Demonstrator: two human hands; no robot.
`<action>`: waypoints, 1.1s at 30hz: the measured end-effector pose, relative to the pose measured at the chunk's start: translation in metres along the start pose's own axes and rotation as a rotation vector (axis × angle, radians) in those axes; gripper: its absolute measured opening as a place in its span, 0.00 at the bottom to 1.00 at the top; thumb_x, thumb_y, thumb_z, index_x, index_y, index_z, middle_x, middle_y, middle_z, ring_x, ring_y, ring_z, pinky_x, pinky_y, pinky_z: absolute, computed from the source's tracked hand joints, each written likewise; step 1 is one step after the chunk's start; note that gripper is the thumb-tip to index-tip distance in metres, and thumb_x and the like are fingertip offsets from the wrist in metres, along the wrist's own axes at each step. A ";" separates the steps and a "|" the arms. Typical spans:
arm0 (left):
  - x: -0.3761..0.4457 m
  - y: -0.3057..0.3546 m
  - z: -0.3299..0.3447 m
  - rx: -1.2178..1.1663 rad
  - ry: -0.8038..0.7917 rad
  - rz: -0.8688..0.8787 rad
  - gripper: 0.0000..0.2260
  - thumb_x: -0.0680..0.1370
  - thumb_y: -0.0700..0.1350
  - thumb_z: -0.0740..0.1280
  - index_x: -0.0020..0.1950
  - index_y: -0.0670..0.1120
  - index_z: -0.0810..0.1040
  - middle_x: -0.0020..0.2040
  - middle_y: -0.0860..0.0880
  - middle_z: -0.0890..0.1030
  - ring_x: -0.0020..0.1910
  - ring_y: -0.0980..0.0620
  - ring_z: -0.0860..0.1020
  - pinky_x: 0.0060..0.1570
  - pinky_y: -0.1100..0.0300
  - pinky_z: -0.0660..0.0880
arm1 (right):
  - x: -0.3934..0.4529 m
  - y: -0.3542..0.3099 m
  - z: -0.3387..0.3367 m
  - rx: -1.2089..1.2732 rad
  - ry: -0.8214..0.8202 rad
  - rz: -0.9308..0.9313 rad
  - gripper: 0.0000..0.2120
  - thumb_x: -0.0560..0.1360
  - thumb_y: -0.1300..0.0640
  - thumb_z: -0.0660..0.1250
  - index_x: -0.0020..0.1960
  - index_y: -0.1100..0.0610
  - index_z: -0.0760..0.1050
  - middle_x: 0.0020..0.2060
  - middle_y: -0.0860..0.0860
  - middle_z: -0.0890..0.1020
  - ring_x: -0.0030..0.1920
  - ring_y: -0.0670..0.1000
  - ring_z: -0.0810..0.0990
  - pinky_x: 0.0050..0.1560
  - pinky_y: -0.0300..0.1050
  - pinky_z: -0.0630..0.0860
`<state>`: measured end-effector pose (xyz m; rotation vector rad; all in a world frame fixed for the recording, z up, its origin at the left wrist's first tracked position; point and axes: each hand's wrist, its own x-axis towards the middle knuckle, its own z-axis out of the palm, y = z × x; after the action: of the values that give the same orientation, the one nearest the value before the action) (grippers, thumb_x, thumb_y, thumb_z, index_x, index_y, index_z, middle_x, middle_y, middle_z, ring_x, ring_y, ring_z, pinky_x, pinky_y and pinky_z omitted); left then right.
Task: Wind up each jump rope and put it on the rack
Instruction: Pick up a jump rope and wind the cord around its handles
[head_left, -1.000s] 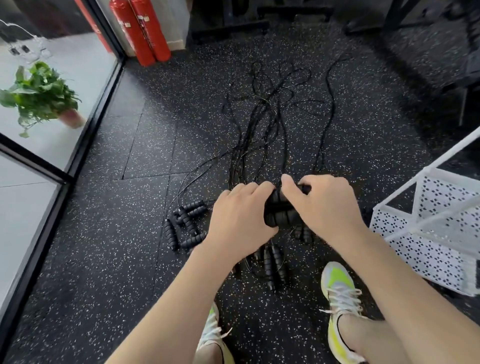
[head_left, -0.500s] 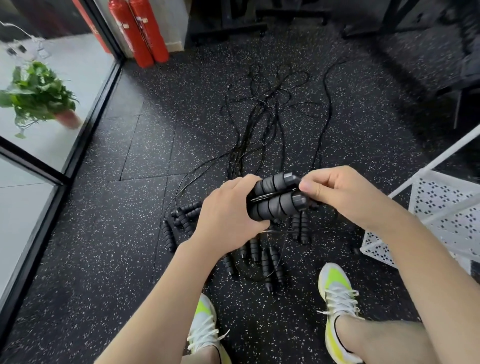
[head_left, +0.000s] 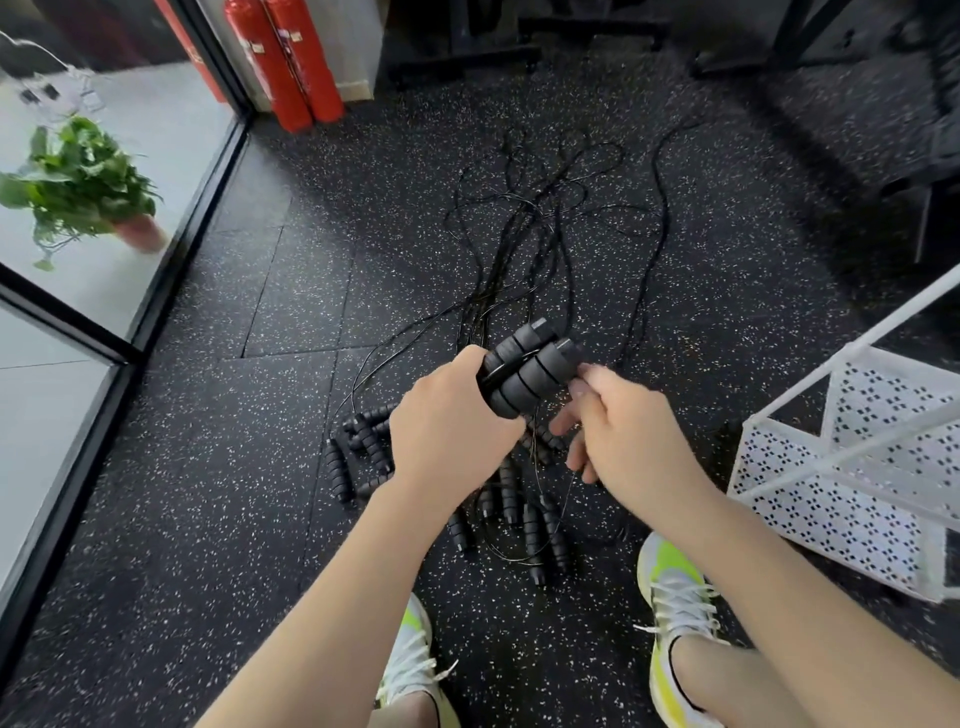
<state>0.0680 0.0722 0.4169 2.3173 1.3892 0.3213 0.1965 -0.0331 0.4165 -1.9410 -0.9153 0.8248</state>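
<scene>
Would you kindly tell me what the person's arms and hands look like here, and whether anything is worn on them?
Both forearms are bare, with no sleeves in view. The left hand and the right hand wear no gloves, and no rings, watch or wristband show. The right hand's fingers are slightly blurred.

I see the left hand (head_left: 451, 426) gripping two black rope handles (head_left: 530, 371) side by side. My right hand (head_left: 621, 426) pinches a thin cord (head_left: 566, 488) just beside them, above the handles on the floor (head_left: 519, 512), with the white rack (head_left: 852, 467) to the right.
</scene>
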 end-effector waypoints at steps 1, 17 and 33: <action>0.000 0.000 0.001 0.039 0.009 -0.009 0.13 0.70 0.51 0.72 0.49 0.54 0.71 0.37 0.56 0.74 0.39 0.47 0.73 0.37 0.55 0.66 | -0.001 0.002 0.004 -0.166 -0.019 -0.010 0.10 0.86 0.55 0.53 0.55 0.52 0.74 0.37 0.50 0.83 0.28 0.47 0.78 0.30 0.42 0.75; -0.002 -0.023 0.018 0.400 0.122 0.351 0.15 0.68 0.45 0.75 0.52 0.52 0.76 0.40 0.53 0.78 0.41 0.45 0.77 0.40 0.53 0.63 | -0.017 -0.024 -0.025 -0.512 -0.148 -0.263 0.06 0.82 0.51 0.65 0.56 0.47 0.79 0.41 0.45 0.83 0.33 0.44 0.78 0.39 0.46 0.78; -0.021 -0.016 0.009 -0.005 0.108 0.593 0.15 0.70 0.51 0.68 0.57 0.55 0.80 0.41 0.57 0.78 0.43 0.52 0.75 0.45 0.56 0.69 | 0.013 0.001 -0.063 0.142 -0.118 -0.261 0.07 0.72 0.60 0.76 0.45 0.49 0.87 0.43 0.44 0.88 0.49 0.43 0.85 0.55 0.37 0.76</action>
<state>0.0490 0.0586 0.4015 2.6977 0.7055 0.6258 0.2539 -0.0474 0.4413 -1.6241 -1.1214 0.8322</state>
